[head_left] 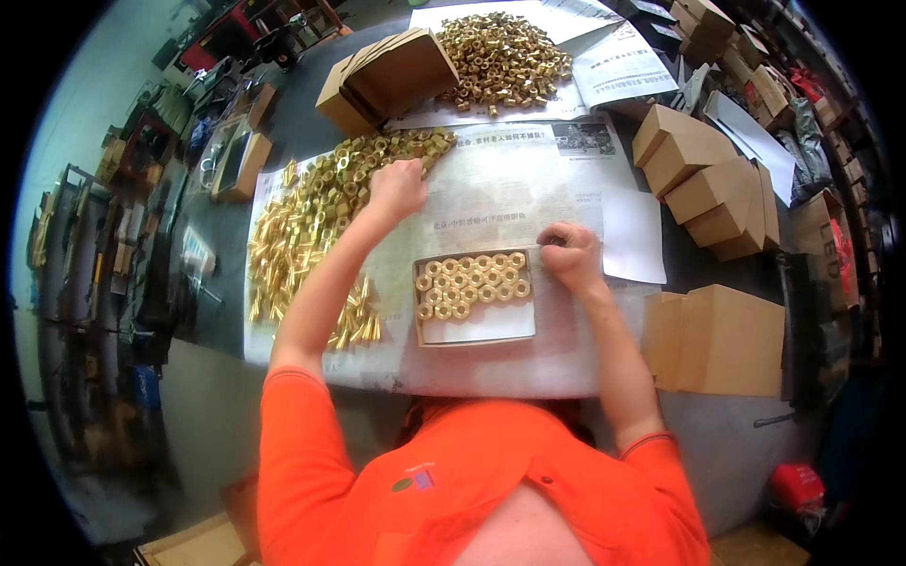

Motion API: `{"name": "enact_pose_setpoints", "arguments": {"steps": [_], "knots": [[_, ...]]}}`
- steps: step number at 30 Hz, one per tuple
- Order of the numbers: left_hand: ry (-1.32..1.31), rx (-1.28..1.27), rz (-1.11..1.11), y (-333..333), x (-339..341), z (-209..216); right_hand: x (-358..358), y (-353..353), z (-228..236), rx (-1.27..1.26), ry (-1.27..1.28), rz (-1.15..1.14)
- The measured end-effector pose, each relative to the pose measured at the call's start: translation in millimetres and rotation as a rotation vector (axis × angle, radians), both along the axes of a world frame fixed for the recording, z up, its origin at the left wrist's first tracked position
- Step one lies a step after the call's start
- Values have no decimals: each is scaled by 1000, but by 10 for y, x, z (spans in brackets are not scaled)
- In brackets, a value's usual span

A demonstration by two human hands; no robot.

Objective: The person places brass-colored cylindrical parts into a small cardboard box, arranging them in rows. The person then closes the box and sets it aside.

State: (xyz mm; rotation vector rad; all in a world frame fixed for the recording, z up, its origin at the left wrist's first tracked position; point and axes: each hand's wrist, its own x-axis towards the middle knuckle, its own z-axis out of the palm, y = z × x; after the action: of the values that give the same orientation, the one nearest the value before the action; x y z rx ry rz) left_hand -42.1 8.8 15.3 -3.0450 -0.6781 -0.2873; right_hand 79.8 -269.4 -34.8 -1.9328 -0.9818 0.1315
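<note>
At the right edge of a heap of brass nuts (344,174), my left hand (398,189) is closed, its fingertips turned away from view. My right hand (571,253) is curled shut above the newspaper, just beyond the upper right corner of a shallow cardboard box (495,327). Whatever lies in either hand is hidden. Inside the box, flanged brass nuts (475,277) stand in neat rows, with the white bottom bare at the front right. Slim brass pieces (288,236), tapered or tube-like, lie loose along the left, partly behind my left forearm.
Newspaper (510,368) covers the table. A bigger heap of brass fittings (500,61) lies at the back, beside a tipped cardboard box (396,80). More brown boxes (708,179) stack on the right, with another cardboard box (722,340) nearer me. A white sheet (632,236) lies between.
</note>
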Motion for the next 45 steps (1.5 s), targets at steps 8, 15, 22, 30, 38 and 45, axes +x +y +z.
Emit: {"name": "enact_pose_setpoints", "arguments": {"steps": [8, 15, 22, 30, 38, 45], "knots": [[14, 5, 136, 43, 166, -197, -26, 17, 21, -17, 31, -35], [-229, -266, -46, -73, -121, -89, -44, 17, 41, -25, 57, -37], [-128, -747, -199, -1168, -885, 531, -45, 1, 51, -23, 64, -23], [-10, -365, -363, -1626, -1025, 190, -38, -2, 65, -30, 59, -13], [94, -301, -333, -1611, -1012, 166, -31, -3, 53, -30, 29, -1], [-77, -385, -228, -1046, -664, 479, -19, 3, 36, -41, 51, -12]]}}
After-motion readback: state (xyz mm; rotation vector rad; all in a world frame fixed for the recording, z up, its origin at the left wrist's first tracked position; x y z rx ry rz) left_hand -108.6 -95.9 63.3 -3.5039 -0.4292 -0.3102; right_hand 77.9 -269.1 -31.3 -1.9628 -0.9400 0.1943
